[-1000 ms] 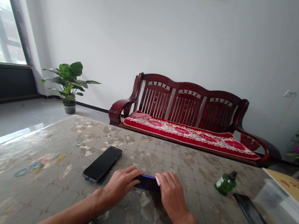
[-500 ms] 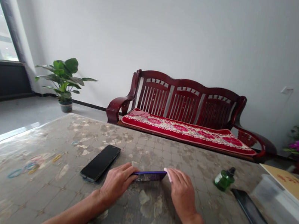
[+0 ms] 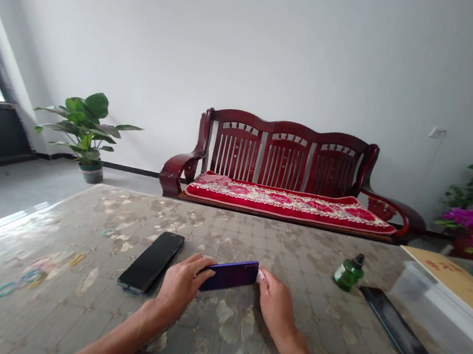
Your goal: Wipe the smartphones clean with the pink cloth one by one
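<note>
Held above the table, a blue-purple smartphone (image 3: 230, 276) is tilted on its long edge, and its back faces me. My left hand (image 3: 181, 282) is closed around its left end, thumb on the near side. At the phone's right end, my right hand (image 3: 277, 306) pinches a small white wipe (image 3: 263, 274) against the edge. Most of the wipe is hidden by the fingers, so its exact kind is unclear. Left of my left hand lies a black smartphone (image 3: 151, 262), screen up, apparently on top of another flat thing.
A green bottle (image 3: 349, 272) with a black cap stands at right, beside another dark phone (image 3: 398, 328) and a clear plastic box (image 3: 434, 313) topped by a tan card (image 3: 455, 283). Coloured rubber bands (image 3: 22, 281) lie at left. Behind the table (image 3: 105, 324) stands a wooden bench (image 3: 286, 161).
The phone has turned so that its back shows instead of its thin edge and underside. My right hand has moved slightly down its right end with the wipe. The camera view has shifted right.
</note>
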A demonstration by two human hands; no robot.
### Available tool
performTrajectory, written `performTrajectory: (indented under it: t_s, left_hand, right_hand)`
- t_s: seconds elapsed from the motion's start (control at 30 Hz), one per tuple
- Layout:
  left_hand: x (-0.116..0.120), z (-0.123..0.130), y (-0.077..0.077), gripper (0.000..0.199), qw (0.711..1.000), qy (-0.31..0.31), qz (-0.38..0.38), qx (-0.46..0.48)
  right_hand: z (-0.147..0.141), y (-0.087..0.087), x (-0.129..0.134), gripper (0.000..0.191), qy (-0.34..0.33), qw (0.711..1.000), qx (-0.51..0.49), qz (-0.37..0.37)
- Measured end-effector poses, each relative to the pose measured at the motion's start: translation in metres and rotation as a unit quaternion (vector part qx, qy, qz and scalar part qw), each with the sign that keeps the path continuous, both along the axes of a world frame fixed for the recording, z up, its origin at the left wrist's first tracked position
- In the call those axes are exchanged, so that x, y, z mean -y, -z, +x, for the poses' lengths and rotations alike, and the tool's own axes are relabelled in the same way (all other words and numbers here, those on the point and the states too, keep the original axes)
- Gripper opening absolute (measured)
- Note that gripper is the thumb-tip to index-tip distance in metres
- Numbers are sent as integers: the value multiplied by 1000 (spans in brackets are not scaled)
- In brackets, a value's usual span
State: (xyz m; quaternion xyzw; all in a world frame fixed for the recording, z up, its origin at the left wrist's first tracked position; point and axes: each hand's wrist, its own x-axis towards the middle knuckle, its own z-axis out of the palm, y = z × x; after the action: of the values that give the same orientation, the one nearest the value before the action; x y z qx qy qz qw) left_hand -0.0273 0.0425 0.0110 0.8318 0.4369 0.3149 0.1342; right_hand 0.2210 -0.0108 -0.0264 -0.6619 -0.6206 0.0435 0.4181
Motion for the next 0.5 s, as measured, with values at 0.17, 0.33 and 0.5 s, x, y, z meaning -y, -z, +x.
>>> performTrajectory:
  t_s: [0.17,0.33,0.5]
  left_hand:
    - [-2,2,3,23,1000,-14,-24,12]
    - [-1,4,4,24,999,-23,-33,13]
    - [-2,6,3,24,998,-36,-43,1]
  right_hand:
    - [-4,-3,-3,36,11,998,-32,55]
    - [-5,0,-4,36,2,999,-3,51]
    - [-1,8,-5,37,5,1000,1,13]
